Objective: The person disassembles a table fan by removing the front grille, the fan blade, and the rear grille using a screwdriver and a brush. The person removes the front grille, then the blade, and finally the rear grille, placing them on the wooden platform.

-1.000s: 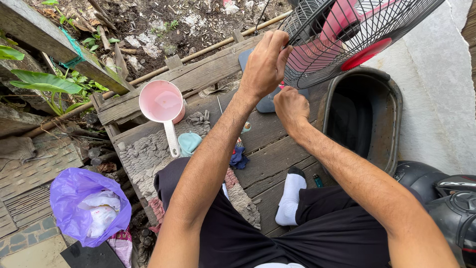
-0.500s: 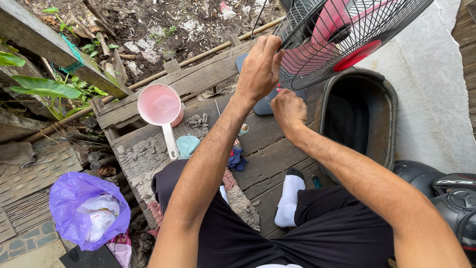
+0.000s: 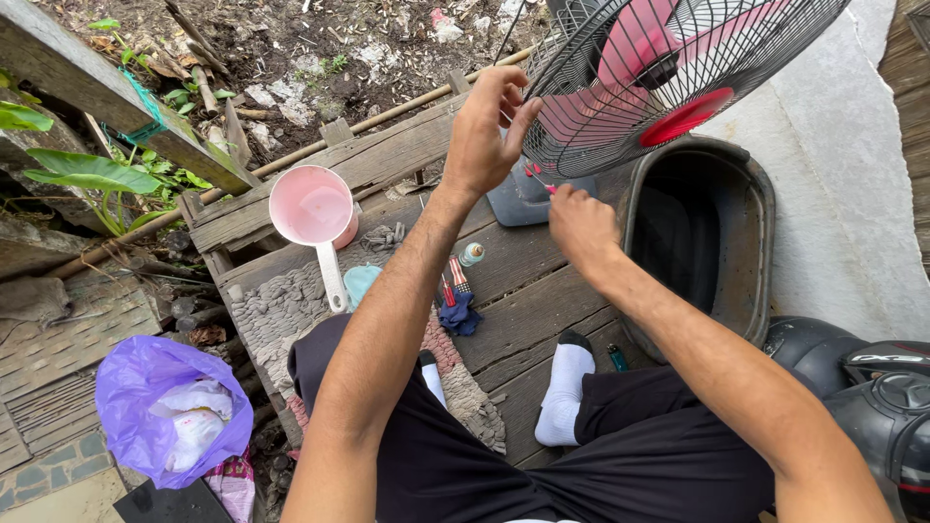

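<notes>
fan grille [image 3: 581, 107] steadied by our left hand [image 3: 489, 136], fingers curled on its rim; right hand [image 3: 579, 218], at five o'clock, pinches a red-handled screwdriver [image 3: 539, 178]; we judge fastener-work underway, needing careful tip alignment.

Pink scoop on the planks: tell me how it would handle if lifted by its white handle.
The pink scoop looks like thin plastic, so probably light and stiff. Its long white handle may make the bowl end dip. It seems to hold liquid, which could slosh.
</notes>
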